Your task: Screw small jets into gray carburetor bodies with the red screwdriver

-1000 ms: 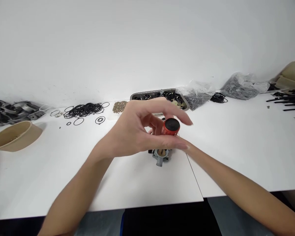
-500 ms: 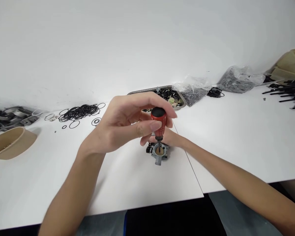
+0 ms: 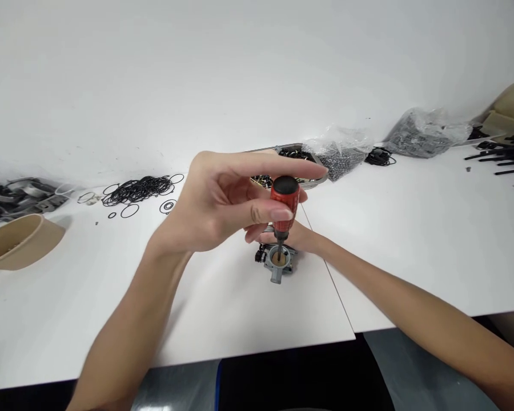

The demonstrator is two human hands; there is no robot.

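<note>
Screwdriver [image 3: 283, 227], plain black cap [image 3: 285, 184], in left hand [image 3: 218, 205]

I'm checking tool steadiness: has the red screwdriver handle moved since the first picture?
Yes: judged against the table seam, the red screwdriver handle now sits farther left and higher in the picture.

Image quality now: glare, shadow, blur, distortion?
All head view: glints on clear plastic bags of grey parts; faint shadow on white table beside left forearm; red-and-black screwdriver fairly sharp; tan oval bowl at picture's left edge looks stretched.
</note>
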